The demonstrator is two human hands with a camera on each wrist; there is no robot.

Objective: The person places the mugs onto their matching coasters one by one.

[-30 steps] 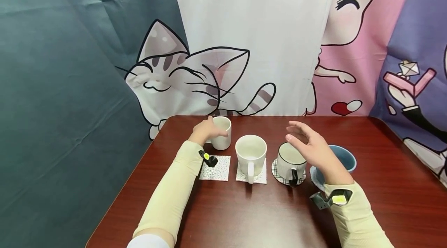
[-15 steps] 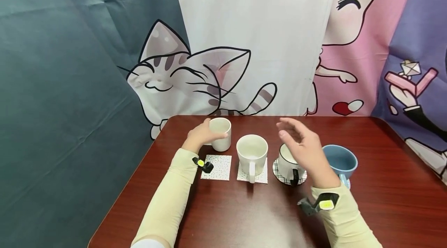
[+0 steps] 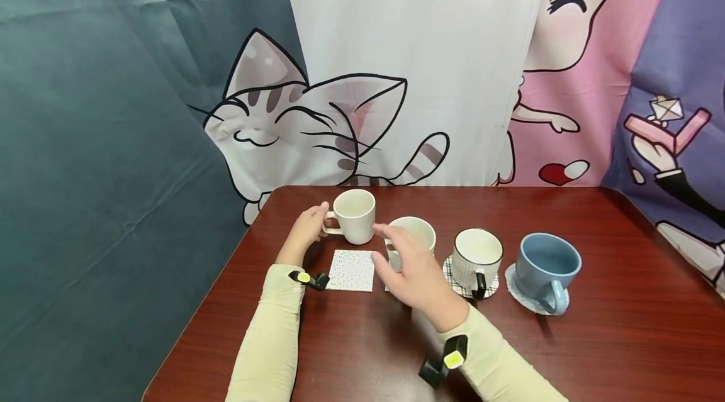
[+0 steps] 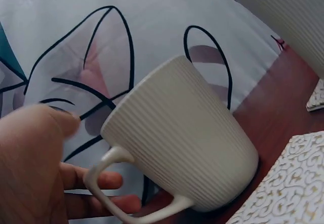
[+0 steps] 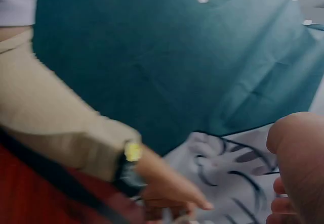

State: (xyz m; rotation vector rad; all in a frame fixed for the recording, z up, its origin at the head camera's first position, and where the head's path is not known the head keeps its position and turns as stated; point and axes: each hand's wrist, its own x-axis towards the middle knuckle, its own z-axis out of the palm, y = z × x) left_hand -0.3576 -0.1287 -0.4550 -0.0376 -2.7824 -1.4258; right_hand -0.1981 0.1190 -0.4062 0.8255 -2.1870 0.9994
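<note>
A cream ribbed mug stands upright at the back left of the table, its handle to the left. My left hand is at that handle. In the left wrist view its fingers reach behind the handle loop and the thumb is apart from it. My right hand holds nothing, fingers loosely extended, in front of a second cream mug and partly hiding it. In front of the first mug lies a bare white speckled square coaster.
Right of these, a white mug with black rim and handle sits on a round plaid coaster. A blue mug stands on a round pale coaster. A printed curtain hangs behind the table.
My right hand has swept left from above the black-rimmed mug to the second cream mug. My left hand has drawn back left from the first mug's body to its handle, which now shows turned left.
</note>
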